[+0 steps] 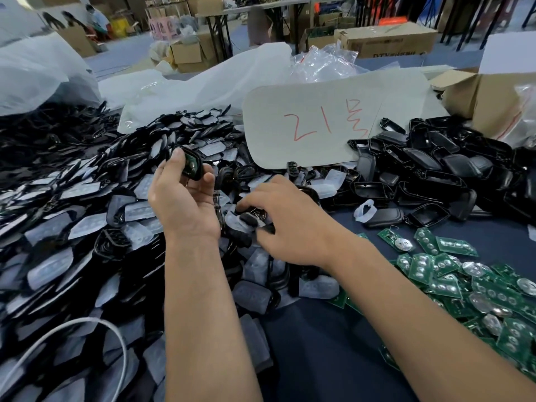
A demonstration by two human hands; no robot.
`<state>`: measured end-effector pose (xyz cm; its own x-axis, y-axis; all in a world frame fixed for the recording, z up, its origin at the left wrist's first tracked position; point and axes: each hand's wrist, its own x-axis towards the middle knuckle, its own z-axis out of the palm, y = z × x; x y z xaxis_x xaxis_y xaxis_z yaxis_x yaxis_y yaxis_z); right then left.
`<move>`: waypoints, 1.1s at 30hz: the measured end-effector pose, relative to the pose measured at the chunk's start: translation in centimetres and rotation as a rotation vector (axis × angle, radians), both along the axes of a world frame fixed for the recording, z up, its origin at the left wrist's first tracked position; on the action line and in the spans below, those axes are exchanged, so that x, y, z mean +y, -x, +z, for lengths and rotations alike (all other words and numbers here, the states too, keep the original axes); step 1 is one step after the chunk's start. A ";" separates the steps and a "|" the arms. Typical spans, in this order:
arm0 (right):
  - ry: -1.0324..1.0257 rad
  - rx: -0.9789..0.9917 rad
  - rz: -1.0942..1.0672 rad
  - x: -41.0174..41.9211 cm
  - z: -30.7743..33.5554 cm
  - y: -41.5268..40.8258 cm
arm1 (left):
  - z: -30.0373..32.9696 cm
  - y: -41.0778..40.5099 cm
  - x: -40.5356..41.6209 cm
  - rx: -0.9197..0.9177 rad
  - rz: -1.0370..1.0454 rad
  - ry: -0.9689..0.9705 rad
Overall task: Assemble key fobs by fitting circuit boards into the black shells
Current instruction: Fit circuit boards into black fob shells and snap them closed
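Left hand [185, 195] up, gripping shell [192, 166] with board inside; right hand [285, 224] low, fingers curled into pile [249, 224] just beside.

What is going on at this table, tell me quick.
A person is putting key fobs together. The left hand holds up a black shell with a green board already sitting in it. The right hand reaches down into the pile of shells, fingers on a loose black part. Spare green boards lie heaped to the right, more black shells behind them.
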<state>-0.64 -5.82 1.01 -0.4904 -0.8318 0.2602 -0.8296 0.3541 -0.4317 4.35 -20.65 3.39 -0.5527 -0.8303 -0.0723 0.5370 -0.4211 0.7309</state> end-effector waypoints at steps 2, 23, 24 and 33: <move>0.031 -0.015 0.031 -0.1 0.1 -0.4 | 0.2 -0.4 -0.5 -0.008 0.000 0.018; 0.027 0.239 0.089 -3.2 0.3 -5.0 | 1.0 -2.7 -2.1 0.097 -0.038 -0.069; 0.035 0.238 0.096 -3.1 0.4 -4.8 | 1.0 -2.7 -2.1 0.102 -0.039 -0.068; 0.328 -0.032 -0.229 1.9 0.1 -1.2 | 0.5 -0.9 -0.7 0.000 -0.099 0.132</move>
